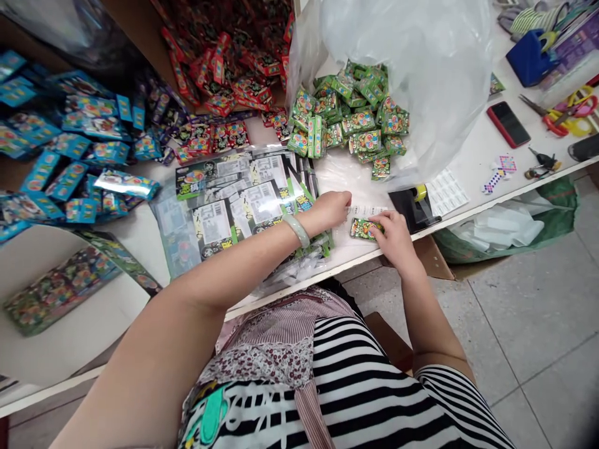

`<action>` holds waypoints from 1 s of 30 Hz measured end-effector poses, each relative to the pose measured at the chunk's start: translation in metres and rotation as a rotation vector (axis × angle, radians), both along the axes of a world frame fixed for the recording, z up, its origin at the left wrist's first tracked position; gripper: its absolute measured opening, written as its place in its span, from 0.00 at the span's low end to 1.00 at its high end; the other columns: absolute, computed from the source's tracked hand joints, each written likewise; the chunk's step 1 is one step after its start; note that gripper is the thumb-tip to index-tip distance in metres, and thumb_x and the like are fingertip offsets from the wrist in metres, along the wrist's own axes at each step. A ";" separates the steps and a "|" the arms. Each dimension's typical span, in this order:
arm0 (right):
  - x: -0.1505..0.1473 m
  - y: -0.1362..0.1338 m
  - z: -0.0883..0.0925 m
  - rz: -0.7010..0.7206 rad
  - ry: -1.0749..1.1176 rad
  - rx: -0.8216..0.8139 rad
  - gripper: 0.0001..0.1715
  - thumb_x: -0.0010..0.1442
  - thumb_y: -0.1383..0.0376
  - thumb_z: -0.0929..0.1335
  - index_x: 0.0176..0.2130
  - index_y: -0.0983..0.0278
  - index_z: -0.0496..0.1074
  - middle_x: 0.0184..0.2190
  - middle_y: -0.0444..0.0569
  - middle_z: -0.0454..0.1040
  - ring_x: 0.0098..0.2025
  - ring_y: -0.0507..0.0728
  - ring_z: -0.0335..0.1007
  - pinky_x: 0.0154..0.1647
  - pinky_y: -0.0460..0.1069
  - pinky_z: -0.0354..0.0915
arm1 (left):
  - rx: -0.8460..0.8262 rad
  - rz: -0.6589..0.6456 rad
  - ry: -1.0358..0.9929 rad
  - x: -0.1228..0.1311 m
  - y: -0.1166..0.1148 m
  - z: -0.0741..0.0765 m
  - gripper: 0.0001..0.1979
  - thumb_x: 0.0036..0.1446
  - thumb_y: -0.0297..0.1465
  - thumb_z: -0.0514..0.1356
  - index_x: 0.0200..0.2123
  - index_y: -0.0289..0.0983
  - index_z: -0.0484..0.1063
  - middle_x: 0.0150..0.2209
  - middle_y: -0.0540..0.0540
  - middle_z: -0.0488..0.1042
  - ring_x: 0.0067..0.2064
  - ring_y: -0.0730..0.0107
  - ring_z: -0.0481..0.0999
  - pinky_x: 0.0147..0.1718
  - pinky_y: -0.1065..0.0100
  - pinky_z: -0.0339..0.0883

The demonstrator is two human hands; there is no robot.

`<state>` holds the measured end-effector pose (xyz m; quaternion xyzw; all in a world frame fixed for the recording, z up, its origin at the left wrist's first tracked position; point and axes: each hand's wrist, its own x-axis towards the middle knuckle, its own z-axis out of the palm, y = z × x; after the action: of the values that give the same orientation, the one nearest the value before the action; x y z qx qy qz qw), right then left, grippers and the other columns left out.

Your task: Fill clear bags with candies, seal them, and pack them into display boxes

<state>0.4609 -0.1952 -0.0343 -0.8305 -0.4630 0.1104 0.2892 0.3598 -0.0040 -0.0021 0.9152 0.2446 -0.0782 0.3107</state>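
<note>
A small green printed packet (359, 229) lies at the table's front edge. The fingers of my right hand (395, 238) are bent over its right end and hold it. Just left of it my left hand (331, 209) is closed, its fingertips turned inward; whatever it may hold is hidden. Behind the packet lies a white sheet of small labels (369, 210), partly under my fingers. Under my left forearm are flat black-and-green printed bags (215, 221) in clear plastic. Many little green boxes (365, 121) spill from a large clear plastic bag (421, 68) beyond my hands.
Blue boxes (70, 146) pile up at the left, and red boxes (243, 87) fill a carton at the back. A black tape dispenser (412, 209) stands beside my right hand. Further right are a phone (508, 125), scissors (545, 115), keys (543, 161) and a blue tape dispenser (531, 59).
</note>
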 end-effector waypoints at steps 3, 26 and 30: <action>-0.008 0.005 0.000 -0.014 -0.111 -0.078 0.13 0.63 0.66 0.67 0.45 0.61 0.79 0.47 0.58 0.75 0.52 0.68 0.67 0.56 0.63 0.65 | 0.062 -0.044 0.015 -0.002 0.000 -0.005 0.13 0.54 0.20 0.58 0.40 0.35 0.78 0.39 0.39 0.79 0.46 0.53 0.78 0.47 0.60 0.68; -0.096 0.170 0.067 0.637 0.216 0.128 0.13 0.63 0.63 0.68 0.47 0.61 0.79 0.45 0.52 0.80 0.48 0.63 0.75 0.52 0.57 0.70 | 0.195 0.769 -0.391 -0.282 0.048 -0.016 0.25 0.53 0.40 0.68 0.52 0.37 0.69 0.53 0.38 0.73 0.57 0.53 0.72 0.60 0.52 0.63; -0.153 0.246 0.057 0.858 -0.027 -0.054 0.23 0.61 0.65 0.70 0.56 0.65 0.74 0.56 0.59 0.76 0.60 0.69 0.68 0.61 0.62 0.63 | 0.278 0.771 -0.260 -0.282 0.029 -0.026 0.48 0.45 0.46 0.74 0.63 0.32 0.59 0.64 0.29 0.63 0.66 0.39 0.62 0.66 0.44 0.55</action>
<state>0.3083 0.0511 0.0232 -0.5715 -0.7670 0.2220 0.1892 0.0778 0.0253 -0.0281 0.7920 0.5359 0.1936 0.2191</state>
